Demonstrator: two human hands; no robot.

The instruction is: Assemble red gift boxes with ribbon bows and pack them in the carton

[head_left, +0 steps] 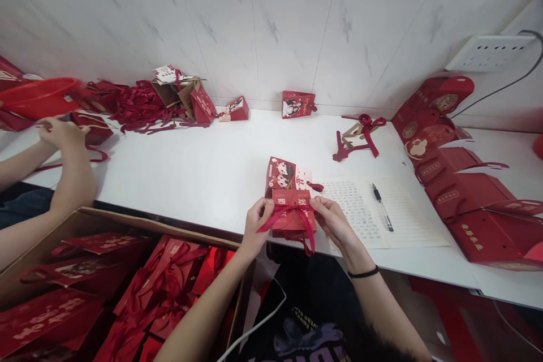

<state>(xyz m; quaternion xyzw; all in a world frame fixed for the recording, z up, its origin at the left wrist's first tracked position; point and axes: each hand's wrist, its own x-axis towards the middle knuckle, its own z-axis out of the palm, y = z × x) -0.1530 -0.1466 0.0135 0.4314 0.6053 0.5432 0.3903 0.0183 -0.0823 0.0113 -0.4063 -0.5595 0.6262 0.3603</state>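
A small red gift box (pixel 281 198) with gold lettering lies near the front edge of the white table, tied with a dark red ribbon bow (pixel 293 208). My left hand (pixel 257 224) is closed on the box's left side, beside a ribbon tail. At its upper right corner, my right hand (pixel 333 219) pinches the same box between thumb and fingers. Just behind it is another red box (pixel 280 172) with a cartoon figure and a ribbon tab. The undersides of both boxes are hidden.
A handwritten sheet (pixel 354 212) with a pen (pixel 383 207) lies to the right, near ribbon scraps (pixel 360 134). Red boxes (pixel 483 232) line the right side. A carton (pixel 169 220) of tied boxes stands at left. Another person's hands (pixel 63 133) work on a box farther left.
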